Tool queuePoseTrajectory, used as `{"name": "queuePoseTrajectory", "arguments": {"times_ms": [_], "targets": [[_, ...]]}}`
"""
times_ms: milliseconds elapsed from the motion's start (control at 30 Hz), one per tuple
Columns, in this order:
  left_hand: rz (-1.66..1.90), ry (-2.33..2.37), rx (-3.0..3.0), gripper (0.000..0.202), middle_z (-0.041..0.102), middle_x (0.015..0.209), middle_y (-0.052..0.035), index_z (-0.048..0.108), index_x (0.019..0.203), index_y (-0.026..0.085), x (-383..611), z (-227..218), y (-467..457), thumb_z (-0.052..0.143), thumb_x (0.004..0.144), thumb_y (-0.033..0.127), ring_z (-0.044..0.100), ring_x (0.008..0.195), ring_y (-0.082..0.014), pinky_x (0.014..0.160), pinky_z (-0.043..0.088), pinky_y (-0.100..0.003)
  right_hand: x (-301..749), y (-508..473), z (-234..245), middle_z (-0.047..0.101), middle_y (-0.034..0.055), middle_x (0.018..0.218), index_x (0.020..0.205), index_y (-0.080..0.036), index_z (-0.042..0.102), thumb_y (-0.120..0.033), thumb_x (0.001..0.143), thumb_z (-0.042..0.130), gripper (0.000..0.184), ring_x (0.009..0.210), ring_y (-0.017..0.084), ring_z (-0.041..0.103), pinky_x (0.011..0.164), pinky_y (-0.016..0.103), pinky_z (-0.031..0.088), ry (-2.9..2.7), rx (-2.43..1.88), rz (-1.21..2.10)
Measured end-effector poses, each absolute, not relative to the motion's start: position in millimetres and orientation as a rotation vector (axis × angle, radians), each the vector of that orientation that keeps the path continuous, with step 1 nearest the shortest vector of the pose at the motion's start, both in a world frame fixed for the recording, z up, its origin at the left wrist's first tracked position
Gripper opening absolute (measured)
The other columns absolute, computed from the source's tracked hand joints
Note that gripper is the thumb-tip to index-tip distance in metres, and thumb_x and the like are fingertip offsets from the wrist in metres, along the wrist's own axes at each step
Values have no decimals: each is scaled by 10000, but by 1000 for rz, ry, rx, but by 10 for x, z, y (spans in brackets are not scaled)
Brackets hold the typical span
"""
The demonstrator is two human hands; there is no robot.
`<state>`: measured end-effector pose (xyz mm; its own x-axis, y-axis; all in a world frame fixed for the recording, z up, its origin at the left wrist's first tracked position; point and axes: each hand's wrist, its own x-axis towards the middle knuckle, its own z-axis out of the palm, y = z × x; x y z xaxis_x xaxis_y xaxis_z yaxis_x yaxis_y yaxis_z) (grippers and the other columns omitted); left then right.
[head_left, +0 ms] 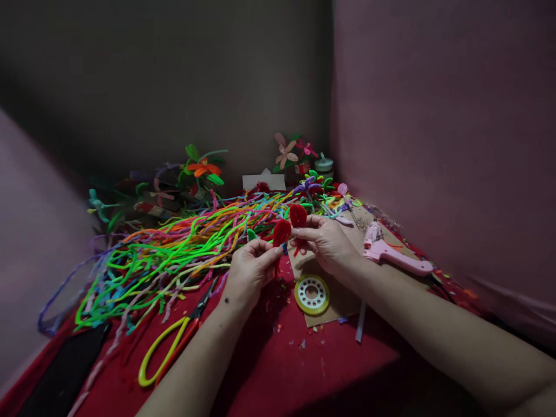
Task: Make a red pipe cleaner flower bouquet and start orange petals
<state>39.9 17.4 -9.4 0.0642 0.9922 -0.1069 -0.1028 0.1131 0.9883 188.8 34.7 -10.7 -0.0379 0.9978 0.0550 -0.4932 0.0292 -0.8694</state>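
My left hand [249, 269] pinches a red pipe-cleaner petal loop [281, 233] between thumb and fingers. My right hand [328, 243] pinches a second red petal loop [297, 215] right beside it, and the two loops nearly touch. Both hands hover over a red cloth-covered table [282, 370]. Just below them lies a roll of tape [311, 293] on a piece of cardboard [339, 301].
A big pile of coloured pipe cleaners [174, 249] spreads across the left. Yellow-handled scissors [174, 341] lie at front left. A pink glue gun [391, 255] rests at right. Finished pipe-cleaner flowers [204, 168] stand at the back by the wall. A black flat object [69, 370] sits at far left.
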Motion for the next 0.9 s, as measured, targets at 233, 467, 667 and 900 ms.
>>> {"name": "queuePoseTrajectory", "arguments": {"times_ms": [233,467,667,900], "targets": [[1185,1189,1120,326,452,411,116,475,634,166,459,-102,117,785,555,233,345,301,-15,328,231,-144,1839,302,-106,654,2,624,737,-143,572,-174,570,731,233,471,91,567,421,195,392,-873,-694,1436],[1088,1085,1168,331,528,531,80,515,754,169,441,-114,106,787,593,269,367,351,-21,333,261,-144,1832,323,-129,633,0,575,718,-128,579,-124,572,690,184,456,90,542,392,188,373,-889,-655,1427],[898,946,1190,297,544,594,37,629,919,129,380,-124,119,653,771,385,344,365,-3,338,246,-138,1834,327,-150,643,11,592,718,-127,585,-122,593,698,168,446,87,543,390,189,387,-898,-655,1430],[891,921,1156,215,571,608,33,653,888,135,316,-130,170,687,749,296,377,360,-1,330,263,-130,1842,352,-162,652,25,631,742,-108,627,-140,598,743,188,501,103,588,419,191,443,-892,-633,1469]]}}
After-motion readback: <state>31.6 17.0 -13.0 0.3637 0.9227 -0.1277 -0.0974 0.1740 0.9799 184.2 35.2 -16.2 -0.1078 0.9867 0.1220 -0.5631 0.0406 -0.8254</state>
